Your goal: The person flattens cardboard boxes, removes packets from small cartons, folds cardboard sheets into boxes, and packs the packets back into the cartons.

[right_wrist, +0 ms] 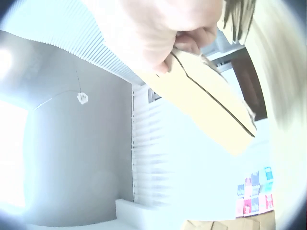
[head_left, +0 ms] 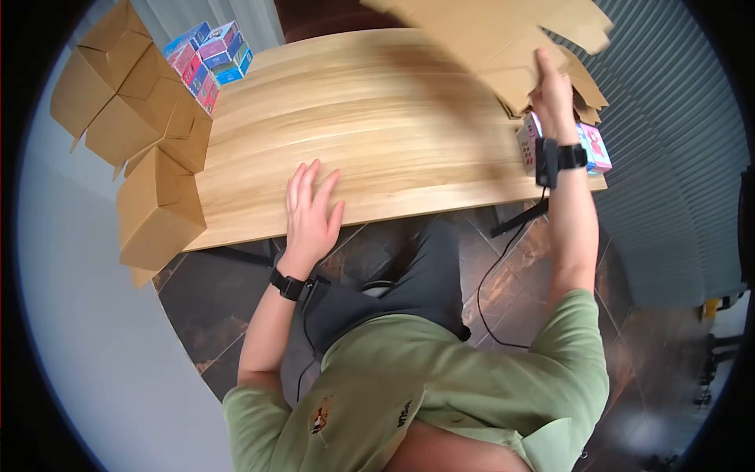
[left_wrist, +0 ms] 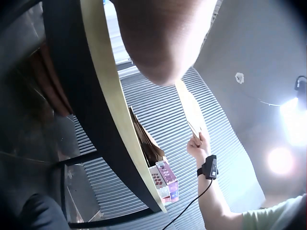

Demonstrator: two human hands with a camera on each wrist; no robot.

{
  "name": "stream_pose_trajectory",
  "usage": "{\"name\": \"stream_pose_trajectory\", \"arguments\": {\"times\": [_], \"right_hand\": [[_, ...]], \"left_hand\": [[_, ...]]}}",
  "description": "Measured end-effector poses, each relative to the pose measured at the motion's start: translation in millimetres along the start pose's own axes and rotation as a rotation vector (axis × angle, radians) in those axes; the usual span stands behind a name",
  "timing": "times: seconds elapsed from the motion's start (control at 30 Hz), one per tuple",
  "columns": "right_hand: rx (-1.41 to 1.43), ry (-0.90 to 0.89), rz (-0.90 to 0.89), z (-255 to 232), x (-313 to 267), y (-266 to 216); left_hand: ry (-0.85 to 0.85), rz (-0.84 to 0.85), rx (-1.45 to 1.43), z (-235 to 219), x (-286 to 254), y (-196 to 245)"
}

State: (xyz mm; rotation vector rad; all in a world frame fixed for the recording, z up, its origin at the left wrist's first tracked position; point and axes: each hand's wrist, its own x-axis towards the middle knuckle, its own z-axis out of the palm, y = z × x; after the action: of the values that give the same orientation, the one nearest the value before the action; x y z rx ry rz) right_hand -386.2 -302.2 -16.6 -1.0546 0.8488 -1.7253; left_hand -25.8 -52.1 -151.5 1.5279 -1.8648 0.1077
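My right hand (head_left: pixel 553 98) grips a flat piece of brown cardboard (head_left: pixel 491 47) above the table's right end, thumb on its upper face. In the right wrist view the fingers curl round the edge of the cardboard (right_wrist: pixel 206 103). More folded cardboard (head_left: pixel 586 90) lies beneath, beside small printed boxes (head_left: pixel 595 148). My left hand (head_left: pixel 311 216) rests on the wooden table (head_left: pixel 354 141) near its front edge, fingers spread, holding nothing.
Open brown cartons (head_left: pixel 161 197) stand along the table's left end. Behind them is a stack of colourful small boxes (head_left: pixel 224 51). A corrugated grey curtain (head_left: pixel 661 157) hangs at the right, and a black cable (head_left: pixel 481 295) hangs below the right forearm.
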Motion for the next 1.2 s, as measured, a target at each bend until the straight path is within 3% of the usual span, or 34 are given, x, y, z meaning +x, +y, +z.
{"name": "stream_pose_trajectory", "arguments": {"times": [0.03,0.07,0.17,0.23,0.27,0.3,0.33,0.37,0.4,0.43,0.57,0.7,0.73,0.77,0.8,0.83,0.87,0.93,1.03,1.1,1.17,1.2], "right_hand": [[-0.141,0.106,0.072,-15,24,-9],[-0.061,0.173,0.062,-15,38,-16],[0.113,0.115,0.220,-58,114,-11],[0.019,0.170,0.248,-73,134,-3],[-0.147,0.056,0.357,-111,167,16],[-0.300,0.142,0.375,-123,178,31],[-0.214,0.340,0.274,-154,221,83],[-0.567,0.194,0.186,-166,214,83],[-0.805,0.160,0.240,-198,244,103],[-1.044,0.123,0.295,-196,244,109],[-0.964,0.053,0.423,-212,230,107],[-0.572,-0.121,0.547,-275,249,109],[-0.507,-0.140,0.521,-289,259,109],[-0.583,-0.093,0.350,-302,266,109],[-0.710,0.030,0.311,-308,275,108],[-0.911,0.027,0.194,-294,255,82],[-0.609,0.252,0.248,-277,236,79],[-0.610,0.241,-0.126,-145,99,34],[-0.613,0.019,-0.220,-105,-4,34],[-0.675,-0.036,-0.243,-79,-77,45],[-0.704,-0.170,-0.182,-78,-129,53],[-0.700,-0.164,-0.140,-80,-146,61]], "left_hand": [[0.007,-0.049,0.033,10,-1,-4],[0.016,-0.100,0.065,20,-1,-7],[0.006,-0.131,0.145,26,2,-4],[-0.004,-0.127,0.182,25,2,-2],[-0.007,-0.131,0.195,24,3,-2],[-0.009,-0.134,0.207,23,3,-2],[-0.011,-0.138,0.210,23,3,-2],[-0.013,-0.140,0.213,23,2,-2],[-0.016,-0.142,0.220,24,3,-2],[-0.012,-0.139,0.223,24,4,-3],[0.004,-0.117,0.209,28,5,-2],[0.038,-0.141,0.212,20,5,-2],[0.058,-0.148,0.214,23,3,-3],[0.078,-0.154,0.219,22,2,-3],[0.095,-0.148,0.215,21,0,-4],[0.107,-0.152,0.176,19,-1,-6],[0.116,-0.154,0.126,20,-2,-6],[0.139,-0.134,0.005,16,-4,-8],[0.296,-0.117,-0.151,-12,-10,-23],[0.448,-0.111,0.030,-62,-12,-28],[0.540,-0.118,0.406,-116,-15,-52],[0.511,-0.184,0.572,-146,-14,-64]]}}
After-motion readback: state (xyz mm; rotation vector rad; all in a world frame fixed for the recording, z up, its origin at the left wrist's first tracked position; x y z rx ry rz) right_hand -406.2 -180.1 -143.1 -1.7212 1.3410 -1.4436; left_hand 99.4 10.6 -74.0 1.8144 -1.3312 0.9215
